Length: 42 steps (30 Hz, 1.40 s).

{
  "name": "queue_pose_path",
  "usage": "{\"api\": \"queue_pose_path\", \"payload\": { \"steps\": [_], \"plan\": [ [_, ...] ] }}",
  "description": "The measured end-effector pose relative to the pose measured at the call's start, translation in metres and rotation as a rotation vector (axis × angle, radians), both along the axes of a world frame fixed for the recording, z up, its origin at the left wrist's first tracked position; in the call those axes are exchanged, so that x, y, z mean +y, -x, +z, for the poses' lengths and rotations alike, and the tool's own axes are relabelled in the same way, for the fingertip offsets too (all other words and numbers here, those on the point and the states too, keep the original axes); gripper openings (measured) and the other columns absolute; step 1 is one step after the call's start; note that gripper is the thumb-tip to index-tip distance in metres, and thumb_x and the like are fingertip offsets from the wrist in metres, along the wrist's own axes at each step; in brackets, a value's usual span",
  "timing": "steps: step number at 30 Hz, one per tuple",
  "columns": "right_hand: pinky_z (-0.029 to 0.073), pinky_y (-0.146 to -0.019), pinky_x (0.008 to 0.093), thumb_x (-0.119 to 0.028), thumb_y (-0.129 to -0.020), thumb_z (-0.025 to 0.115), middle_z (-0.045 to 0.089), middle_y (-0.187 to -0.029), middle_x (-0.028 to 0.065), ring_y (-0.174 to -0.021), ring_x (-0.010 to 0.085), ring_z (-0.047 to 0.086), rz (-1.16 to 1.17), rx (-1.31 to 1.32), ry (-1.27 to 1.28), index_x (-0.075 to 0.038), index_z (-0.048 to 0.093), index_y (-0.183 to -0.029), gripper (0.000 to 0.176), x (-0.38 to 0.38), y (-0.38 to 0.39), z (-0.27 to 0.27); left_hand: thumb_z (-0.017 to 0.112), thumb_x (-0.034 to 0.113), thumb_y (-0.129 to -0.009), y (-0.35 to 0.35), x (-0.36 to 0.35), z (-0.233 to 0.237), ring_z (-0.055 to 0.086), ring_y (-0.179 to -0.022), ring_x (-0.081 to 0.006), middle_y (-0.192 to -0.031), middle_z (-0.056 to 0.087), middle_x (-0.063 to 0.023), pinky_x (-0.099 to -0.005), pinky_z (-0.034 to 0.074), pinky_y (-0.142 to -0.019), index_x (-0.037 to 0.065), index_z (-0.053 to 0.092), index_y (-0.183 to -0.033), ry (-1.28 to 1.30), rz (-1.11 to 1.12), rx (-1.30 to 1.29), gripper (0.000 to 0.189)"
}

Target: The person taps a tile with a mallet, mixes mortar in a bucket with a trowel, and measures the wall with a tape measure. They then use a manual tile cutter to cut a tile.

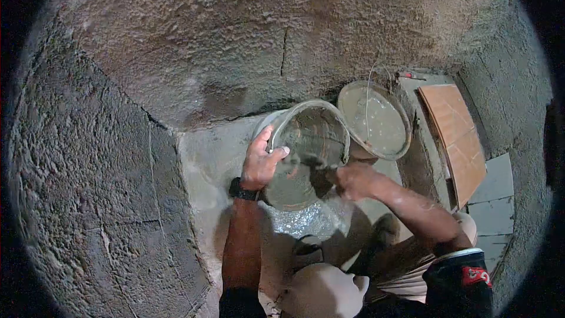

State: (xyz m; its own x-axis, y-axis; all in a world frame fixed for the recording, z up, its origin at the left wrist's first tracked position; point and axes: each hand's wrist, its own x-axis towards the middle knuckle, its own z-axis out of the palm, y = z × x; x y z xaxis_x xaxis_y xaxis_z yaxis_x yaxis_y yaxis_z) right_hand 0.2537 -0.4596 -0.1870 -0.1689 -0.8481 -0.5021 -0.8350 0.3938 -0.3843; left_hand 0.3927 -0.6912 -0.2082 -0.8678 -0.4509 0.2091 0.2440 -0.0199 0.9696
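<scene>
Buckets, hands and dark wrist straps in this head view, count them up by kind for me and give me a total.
Buckets: 2, the tilted bucket and the wire-handled bucket
Hands: 2, the left hand and the right hand
Wrist straps: 1, the black strap
Total: 5

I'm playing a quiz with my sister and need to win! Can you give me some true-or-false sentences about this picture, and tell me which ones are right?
1. The left hand is gripping the rim of a tilted bucket. True.
2. A second bucket has cloudy liquid in it. True.
3. The second bucket is upside down. False: its open top faces up.
4. There is an orange tile to the right of the second bucket. True.
5. The orange tile is lying inside the tilted bucket. False: it is outside, over on the right.
6. The left hand is up in the air, touching nothing. False: it is on the tilted bucket.
</scene>
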Motion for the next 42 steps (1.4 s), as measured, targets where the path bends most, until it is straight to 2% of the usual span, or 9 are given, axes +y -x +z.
{"api": "queue_pose_path", "payload": {
  "steps": [4, 6, 8, 13, 15, 21, 34, 37, 42],
  "plan": [
    [0.053, -0.068, 0.0452, -0.012, -0.069, 0.063, 0.061, -0.078, 0.0118, -0.076, 0.0315, 0.064, 0.279, 0.235, 0.228, -0.004, 0.062, -0.089, 0.021, -0.001, -0.018, 0.009, 0.059, 0.005, -0.078, -0.001, 0.011, -0.001, 0.051, -0.117, -0.0196, -0.127, 0.056, -0.0122, -0.0314, 0.038, -0.102, -0.006, 0.045, -0.133, -0.072, -0.090, 0.005, 0.057],
    [0.053, -0.063, 0.0459, -0.013, -0.070, 0.063, 0.063, -0.080, 0.0088, -0.073, 0.0279, 0.065, 0.023, 0.326, -0.034, -0.004, 0.062, -0.087, 0.019, -0.012, -0.050, 0.015, 0.059, 0.005, -0.079, -0.003, 0.009, 0.003, 0.051, -0.117, -0.0198, -0.128, 0.056, -0.0124, -0.0315, 0.038, -0.103, -0.006, 0.046, -0.133, -0.096, -0.065, 0.029, 0.057],
    [0.056, -0.069, 0.0430, -0.017, -0.074, 0.064, 0.069, -0.085, 0.0206, -0.082, 0.0299, 0.069, 0.005, 0.308, 0.080, 0.003, 0.066, -0.081, 0.022, -0.004, -0.041, -0.008, 0.058, 0.002, -0.078, -0.011, 0.008, 0.004, 0.052, -0.118, -0.0198, -0.129, 0.055, -0.0093, -0.0323, 0.038, -0.103, -0.004, 0.043, -0.136, -0.007, -0.113, -0.085, 0.061],
    [0.052, -0.056, 0.0393, -0.019, -0.076, 0.063, 0.064, -0.068, 0.0104, -0.060, 0.0237, 0.064, 0.106, -0.251, -0.218, -0.002, 0.062, -0.092, 0.024, -0.008, -0.018, -0.015, 0.060, 0.004, -0.078, -0.007, 0.010, -0.003, 0.052, -0.116, -0.0191, -0.127, 0.056, -0.0115, -0.0314, 0.038, -0.102, -0.005, 0.046, -0.134, -0.073, -0.085, -0.022, 0.059],
    [0.050, -0.053, 0.0375, -0.020, -0.077, 0.065, 0.060, -0.066, 0.0062, -0.056, 0.0178, 0.061, -0.338, -0.529, -0.319, -0.003, 0.058, -0.088, 0.021, -0.012, -0.032, 0.007, 0.060, 0.005, -0.077, -0.011, 0.005, -0.007, 0.052, -0.116, -0.0190, -0.127, 0.056, -0.0113, -0.0311, 0.039, -0.101, -0.005, 0.046, -0.134, -0.048, -0.053, -0.004, 0.059],
    [0.045, -0.043, 0.0275, -0.008, -0.084, 0.062, 0.054, -0.067, -0.0009, -0.049, 0.0106, 0.054, -0.525, -1.062, -0.066, -0.011, 0.050, -0.109, 0.028, -0.033, -0.060, -0.038, 0.065, 0.014, -0.078, -0.033, -0.010, 0.003, 0.056, -0.105, -0.0186, -0.117, 0.060, -0.0083, -0.0315, 0.044, -0.094, -0.003, 0.050, -0.127, -0.231, 0.176, -0.096, 0.055],
    [0.046, -0.042, 0.0262, -0.010, -0.087, 0.064, 0.054, -0.068, 0.0007, -0.048, 0.0106, 0.054, -0.707, -1.389, 0.250, -0.007, 0.050, -0.118, 0.034, -0.031, -0.076, -0.022, 0.068, 0.024, -0.087, -0.019, 0.033, -0.011, 0.055, -0.100, -0.0191, -0.110, 0.059, -0.0094, -0.0328, 0.043, -0.091, -0.003, 0.053, -0.121, -0.121, 0.389, -0.038, 0.045],
    [0.047, -0.045, 0.0275, -0.009, -0.088, 0.063, 0.053, -0.074, 0.0014, -0.055, 0.0102, 0.054, -0.703, -1.551, 0.291, -0.007, 0.042, -0.135, 0.052, -0.012, -0.076, -0.020, 0.071, 0.032, -0.086, -0.021, 0.042, -0.027, 0.056, -0.101, -0.0231, -0.110, 0.060, -0.0146, -0.0344, 0.043, -0.091, -0.004, 0.053, -0.126, -0.019, 0.653, -0.388, 0.057],
    [0.044, -0.048, 0.0229, -0.006, -0.088, 0.062, 0.054, -0.077, -0.0008, -0.053, 0.0064, 0.051, -0.771, -1.426, 0.430, -0.008, 0.043, -0.135, 0.050, 0.035, -0.067, 0.027, 0.070, 0.036, -0.087, -0.037, 0.024, -0.043, 0.058, -0.095, -0.0196, -0.111, 0.059, -0.0105, -0.0348, 0.047, -0.085, 0.000, 0.040, -0.138, -0.237, 0.983, -0.261, 0.069]
  ]
}}
